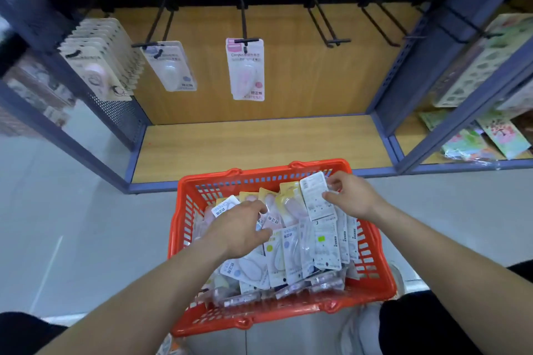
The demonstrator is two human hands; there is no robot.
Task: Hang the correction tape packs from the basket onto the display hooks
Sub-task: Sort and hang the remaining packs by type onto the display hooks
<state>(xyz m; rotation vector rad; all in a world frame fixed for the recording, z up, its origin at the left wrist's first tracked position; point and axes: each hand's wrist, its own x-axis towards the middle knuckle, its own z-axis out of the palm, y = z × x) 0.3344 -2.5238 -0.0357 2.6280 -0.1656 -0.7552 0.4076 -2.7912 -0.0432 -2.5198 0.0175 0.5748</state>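
Left hand hides its grip among packs.

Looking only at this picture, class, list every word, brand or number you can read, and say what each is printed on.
"Campus": top of the pink hanging pack.
"修正带": foot of that pack, the blue hanging pack and several packs in the basket.
Too blurred or small: the white pack in the right hand, the beige packs on the leftmost hook, all other fine print.
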